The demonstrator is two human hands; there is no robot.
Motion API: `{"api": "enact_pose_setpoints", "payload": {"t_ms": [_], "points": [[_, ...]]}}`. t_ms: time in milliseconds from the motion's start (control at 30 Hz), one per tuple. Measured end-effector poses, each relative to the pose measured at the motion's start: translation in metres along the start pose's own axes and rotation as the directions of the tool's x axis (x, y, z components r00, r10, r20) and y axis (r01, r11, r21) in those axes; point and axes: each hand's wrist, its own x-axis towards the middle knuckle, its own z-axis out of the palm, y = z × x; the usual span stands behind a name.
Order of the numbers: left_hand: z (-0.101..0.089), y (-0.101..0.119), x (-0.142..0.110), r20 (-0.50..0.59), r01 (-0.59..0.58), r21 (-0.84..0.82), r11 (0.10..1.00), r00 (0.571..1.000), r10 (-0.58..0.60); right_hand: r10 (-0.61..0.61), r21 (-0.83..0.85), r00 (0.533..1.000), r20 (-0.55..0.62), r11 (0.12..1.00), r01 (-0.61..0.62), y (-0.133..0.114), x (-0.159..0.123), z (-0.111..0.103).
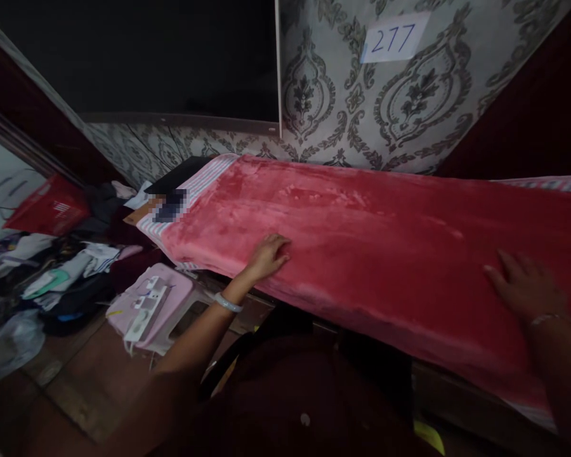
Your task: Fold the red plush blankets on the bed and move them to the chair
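A long red plush blanket (361, 235) covers the waist-high surface in front of me, its striped edging (214, 174) showing at the left end. My left hand (268, 256) rests on the blanket near its front edge, fingers slightly bent and apart, holding nothing. Farther right, my right hand (528, 282) lies on the same red cloth with its fingers spread and nothing in them. Both wrists wear bracelets. The blanket looks mostly smooth, with some rubbed, lighter patches in the pile toward the back.
A pink stool (181, 298) bears a white power strip (147, 311) at the lower left. Piled clothes (80, 266) and a red basket (52, 206) lie beyond it. A large television (171, 57) hangs above, beside a paper marked 277 (394, 38) on the wall.
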Motion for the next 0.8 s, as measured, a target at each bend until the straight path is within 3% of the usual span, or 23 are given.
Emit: {"api": "enact_pose_setpoints", "payload": {"t_ms": [133,333,533,800], "points": [[0.001,0.0,-0.003,-0.002,0.023,0.069,0.997,1.0,-0.023,0.078,0.229,0.995,0.068,0.969,-0.091,-0.015,-0.01,-0.019],[0.004,0.003,-0.001,-0.046,0.036,0.035,0.999,0.998,-0.034,0.078,0.25,0.993,0.09,0.963,-0.098,-0.029,-0.018,-0.036],[0.006,0.0,-0.001,-0.122,0.062,-0.058,0.996,0.99,-0.069,0.093,0.17,0.991,0.101,0.979,-0.109,-0.029,-0.015,-0.033],[0.001,-0.011,-0.006,-0.157,0.144,-0.205,0.968,0.971,-0.178,0.081,0.213,0.994,0.076,0.972,-0.096,-0.019,-0.008,-0.021]]}}
